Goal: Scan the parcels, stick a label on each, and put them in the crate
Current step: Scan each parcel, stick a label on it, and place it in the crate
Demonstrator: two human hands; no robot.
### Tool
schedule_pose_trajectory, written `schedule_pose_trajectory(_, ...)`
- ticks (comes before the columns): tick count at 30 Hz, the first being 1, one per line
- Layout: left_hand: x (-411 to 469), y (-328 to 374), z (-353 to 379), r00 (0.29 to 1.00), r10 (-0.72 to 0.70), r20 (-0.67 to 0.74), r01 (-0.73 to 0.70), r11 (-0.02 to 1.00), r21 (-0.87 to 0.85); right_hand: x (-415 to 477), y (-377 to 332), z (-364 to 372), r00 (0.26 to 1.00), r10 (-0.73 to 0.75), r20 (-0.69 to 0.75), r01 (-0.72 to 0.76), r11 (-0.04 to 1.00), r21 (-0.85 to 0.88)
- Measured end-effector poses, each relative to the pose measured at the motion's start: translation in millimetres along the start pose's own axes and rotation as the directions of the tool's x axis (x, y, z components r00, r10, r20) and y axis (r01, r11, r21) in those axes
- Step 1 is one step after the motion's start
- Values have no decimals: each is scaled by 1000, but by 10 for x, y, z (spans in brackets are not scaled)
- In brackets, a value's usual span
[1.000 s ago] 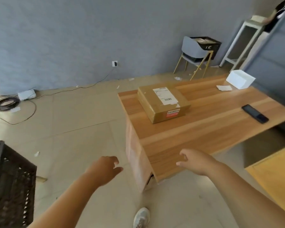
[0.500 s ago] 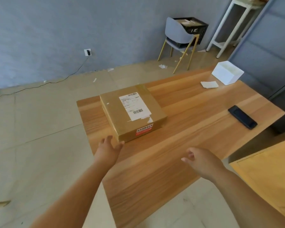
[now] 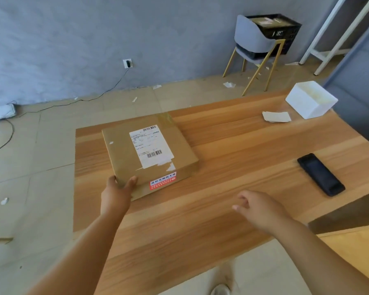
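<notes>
parcel: a flat brown cardboard parcel [image 3: 124, 154] lies on the far left part of the wooden table [image 3: 222, 220], turned a little askew to the table's edges.
parcel top: a white shipping label [image 3: 150, 145] with two barcodes is stuck on it, torn and ragged at its near corner.
parcel front side: a red sticker [image 3: 162, 180] with white print sits on the side facing the person.
left hand: the left hand [image 3: 117, 192] clasps the parcel's near left corner, thumb against the front side, fingers round the left side.
right hand: the right hand [image 3: 258, 207] hovers over bare table to the right of the parcel, apart from it, fingers loosely curled, holding nothing.
scanner: a black handheld device [image 3: 321, 174] lies flat near the table's right edge, well apart from both hands.
labels: a small stack of white slips [image 3: 276, 116] lies on the far right part of the table, just beside a white box [image 3: 311, 99].
crate: a black crate [image 3: 279, 30] rests on a grey chair [image 3: 251, 43] with gold legs, by the grey wall beyond the table; something brown lies inside it.
floor: beige tiles with scattered paper scraps; a black cable runs from a wall socket [image 3: 127, 63] towards a white device [image 3: 2, 111] at the left.
near edge: the toe of a light shoe [image 3: 221, 290] shows below the table.
</notes>
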State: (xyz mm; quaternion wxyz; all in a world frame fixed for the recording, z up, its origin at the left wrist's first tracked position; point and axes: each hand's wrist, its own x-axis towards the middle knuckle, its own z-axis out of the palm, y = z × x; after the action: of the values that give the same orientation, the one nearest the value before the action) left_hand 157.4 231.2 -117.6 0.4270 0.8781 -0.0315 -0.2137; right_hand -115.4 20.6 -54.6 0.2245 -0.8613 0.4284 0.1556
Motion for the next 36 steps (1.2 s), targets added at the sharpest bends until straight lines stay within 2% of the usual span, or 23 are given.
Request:
schedule_pose_trajectory(8,-876,305,738,1000,13,-28,-13,1000,-1,224,1065,-298,1000,-10,22,9,1000,20)
schedule_pose_trajectory(13,-1158,631,1329,997,72,34,-73,997,8,373,1583,-400,998,57,3,-57,997,46)
schedule_pose_trajectory(18,-1225,913,1837,980,88,180,-115,983,146,587,1892,-499,992,126,-4,-125,986,114)
schedule_pose_trajectory(21,-1213,1049,1981,953,92,288,-184,933,310,735,2050,-578,987,161,-6,-158,975,157)
schedule_pose_trajectory(24,-1189,1168,2092,960,208,189,-273,853,445,865,2237,-672,977,211,-22,-202,957,208)
schedule_pose_trajectory(26,-1189,1275,2190,932,335,139,-359,791,495,937,2359,-731,968,248,-44,-233,948,218)
schedule_pose_trajectory(28,-1166,1397,2316,891,424,162,-443,734,515,1007,2469,-770,958,277,-78,-258,946,195)
schedule_pose_trajectory(33,-1121,1579,2669,865,422,271,-500,691,522,1228,2780,-797,934,309,-181,-288,948,134)
schedule_pose_trajectory(36,-1187,1593,2857,878,411,245,-476,693,542,1395,2963,-770,936,289,-202,-287,957,37)
